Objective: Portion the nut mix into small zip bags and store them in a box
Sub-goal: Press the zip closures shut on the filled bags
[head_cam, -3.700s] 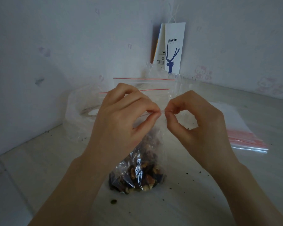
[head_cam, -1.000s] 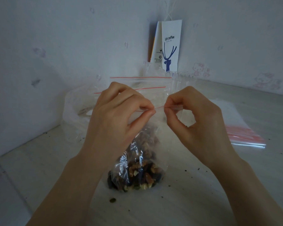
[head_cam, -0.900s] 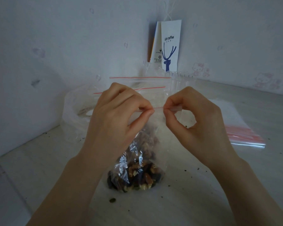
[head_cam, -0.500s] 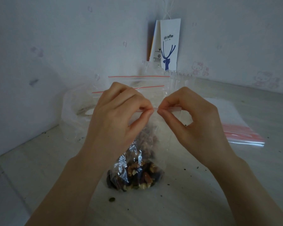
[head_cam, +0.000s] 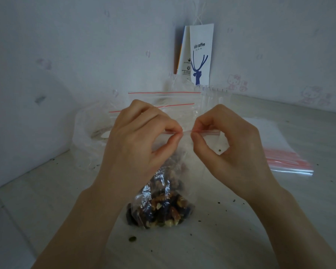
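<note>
Desk point(head_cam: 241, 239): spread beneath both hands, strewn with crumbs.
Paper bag point(head_cam: 200, 53): stood against the wall, beyond the hands.
Spare bags point(head_cam: 285, 162): stacked flat, right of the right hand.
Zip bag point(head_cam: 184, 150): hung below the hands, nuts point(head_cam: 163, 208) at its bottom.
Left hand point(head_cam: 140, 144): seal pinched by thumb and forefinger.
Right hand point(head_cam: 233, 146): seal pinched just beside the left fingertips.

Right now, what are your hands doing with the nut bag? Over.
Left hand, right hand: both pinch zip strip. Bag upright, nuts inside. Spare bags off right.

Left grip point(head_cam: 142, 144), right grip point(head_cam: 233, 146): tight fingertip pinches.
</note>
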